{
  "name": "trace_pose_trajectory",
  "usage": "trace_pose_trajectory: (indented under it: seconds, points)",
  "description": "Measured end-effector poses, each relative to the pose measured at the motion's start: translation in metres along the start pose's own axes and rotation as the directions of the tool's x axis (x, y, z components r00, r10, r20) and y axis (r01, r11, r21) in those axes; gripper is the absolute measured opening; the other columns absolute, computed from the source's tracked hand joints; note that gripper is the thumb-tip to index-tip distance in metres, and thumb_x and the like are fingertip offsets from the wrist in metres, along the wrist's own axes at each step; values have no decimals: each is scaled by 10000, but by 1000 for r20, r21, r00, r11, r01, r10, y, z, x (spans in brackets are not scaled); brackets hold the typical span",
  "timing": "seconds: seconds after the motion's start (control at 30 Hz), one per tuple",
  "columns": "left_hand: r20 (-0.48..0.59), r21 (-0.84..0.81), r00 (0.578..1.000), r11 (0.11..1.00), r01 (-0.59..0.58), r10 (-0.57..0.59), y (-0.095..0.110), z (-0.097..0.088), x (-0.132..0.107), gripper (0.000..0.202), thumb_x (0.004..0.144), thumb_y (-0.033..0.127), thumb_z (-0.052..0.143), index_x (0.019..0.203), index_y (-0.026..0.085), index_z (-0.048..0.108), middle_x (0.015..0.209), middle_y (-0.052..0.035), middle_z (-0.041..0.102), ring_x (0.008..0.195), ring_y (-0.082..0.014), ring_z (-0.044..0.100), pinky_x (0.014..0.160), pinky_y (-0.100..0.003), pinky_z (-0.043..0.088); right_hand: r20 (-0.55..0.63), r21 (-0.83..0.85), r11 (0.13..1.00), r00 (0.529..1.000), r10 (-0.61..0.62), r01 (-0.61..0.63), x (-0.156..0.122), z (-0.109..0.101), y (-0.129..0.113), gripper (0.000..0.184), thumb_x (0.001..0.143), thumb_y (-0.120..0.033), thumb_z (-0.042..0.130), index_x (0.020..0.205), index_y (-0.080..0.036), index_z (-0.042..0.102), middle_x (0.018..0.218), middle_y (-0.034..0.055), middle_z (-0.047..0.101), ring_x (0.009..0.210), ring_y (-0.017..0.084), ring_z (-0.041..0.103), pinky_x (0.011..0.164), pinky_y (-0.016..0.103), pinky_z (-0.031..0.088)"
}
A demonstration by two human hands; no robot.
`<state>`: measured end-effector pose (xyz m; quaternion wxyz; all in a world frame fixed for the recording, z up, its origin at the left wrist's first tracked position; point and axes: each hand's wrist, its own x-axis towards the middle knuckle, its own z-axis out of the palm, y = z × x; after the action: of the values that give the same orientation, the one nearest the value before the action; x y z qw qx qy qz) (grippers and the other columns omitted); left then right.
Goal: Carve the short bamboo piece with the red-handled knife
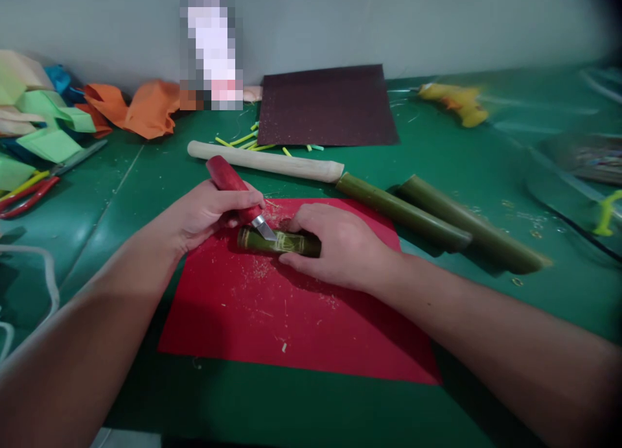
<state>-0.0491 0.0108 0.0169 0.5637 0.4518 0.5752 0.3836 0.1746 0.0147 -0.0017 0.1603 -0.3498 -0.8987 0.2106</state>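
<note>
My left hand (208, 212) is closed round the red handle of a carving knife (236, 185). The knife slants down to the right, and its metal blade meets the top of a short green bamboo piece (257, 242). Pale cut marks show on the bamboo near the blade tip. My right hand (335, 244) grips the bamboo's right end, thumb on the near side and fingers over the far side, hiding that end. Beneath both lies a red sheet (233, 312) scattered with fine shavings.
Behind the sheet lie a pale peeled stick (267, 161) and two green bamboo lengths (403, 211) (476, 227). A dark brown sheet (330, 107) is farther back. Red-handled scissors (34, 195) and folded coloured paper (53, 124) are at left, a yellow glue gun (454, 102) at back right.
</note>
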Motion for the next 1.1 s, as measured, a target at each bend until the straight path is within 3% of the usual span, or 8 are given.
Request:
trace_pose_trajectory:
  seconds: [0.1, 0.23, 0.33, 0.43, 0.53, 0.77, 0.93, 1.1]
  points:
    - [-175, 4, 978, 993, -116, 115, -3, 10, -5, 215, 684, 380, 830, 678, 188, 734, 596, -12, 626, 489, -97, 500, 451, -239, 415, 6, 26, 1000, 1000, 15, -15, 0, -1, -1, 270, 821, -415, 696, 954, -181, 683, 964, 74, 719, 868, 223, 624, 741, 323, 429]
    - [-415, 247, 819, 915, -319, 397, -1, 29, -19, 223, 734, 373, 800, 637, 214, 679, 591, 13, 625, 556, -119, 565, 513, -245, 474, 1, 58, 998, 1000, 20, -20, 0, -1, -2, 300, 831, -420, 695, 1011, -180, 695, 990, 78, 722, 893, 230, 629, 750, 327, 438]
    - [-445, 372, 716, 838, -400, 539, 2, 41, -30, 243, 790, 309, 743, 595, 226, 625, 547, 31, 587, 515, -109, 540, 500, -247, 478, -17, 67, 998, 1000, 10, -9, -2, 0, -2, 297, 835, -411, 696, 1001, -165, 687, 954, 75, 711, 861, 215, 613, 737, 321, 434]
    - [-405, 444, 679, 781, -439, 612, 4, 48, -35, 242, 814, 321, 729, 615, 234, 622, 567, 28, 616, 539, -123, 572, 552, -266, 517, -25, 56, 998, 1000, 1, 0, -2, 1, -2, 282, 831, -409, 696, 970, -165, 676, 922, 71, 694, 834, 207, 598, 726, 318, 428]
    - [-361, 514, 678, 743, -429, 641, 4, 51, -36, 245, 824, 338, 720, 626, 239, 616, 608, 16, 637, 587, -144, 595, 613, -283, 535, -27, 34, 999, 1000, 15, -15, -3, 2, -3, 264, 832, -392, 693, 955, -159, 673, 943, 85, 695, 857, 215, 603, 741, 325, 431]
    - [-293, 459, 833, 833, -308, 470, 1, 53, -35, 324, 827, 438, 710, 622, 220, 586, 519, 29, 520, 495, -125, 480, 475, -262, 395, -4, 39, 998, 999, 46, -45, -3, 2, -7, 284, 864, -389, 655, 1022, -154, 674, 1062, 116, 718, 963, 248, 632, 776, 336, 432]
    - [-365, 391, 798, 857, -335, 479, -7, 57, -31, 339, 861, 420, 669, 602, 225, 571, 499, 33, 478, 465, -121, 437, 465, -278, 369, -34, 14, 998, 998, 56, -55, -3, 4, -7, 262, 854, -379, 657, 978, -148, 666, 1002, 112, 714, 910, 238, 623, 736, 331, 417]
    - [-340, 409, 762, 816, -408, 551, -9, 62, -27, 355, 857, 392, 682, 573, 230, 543, 512, 35, 505, 478, -120, 466, 498, -280, 403, -52, 5, 998, 996, 67, -67, -3, 5, -8, 252, 857, -368, 647, 974, -144, 662, 988, 115, 713, 886, 233, 616, 727, 331, 413]
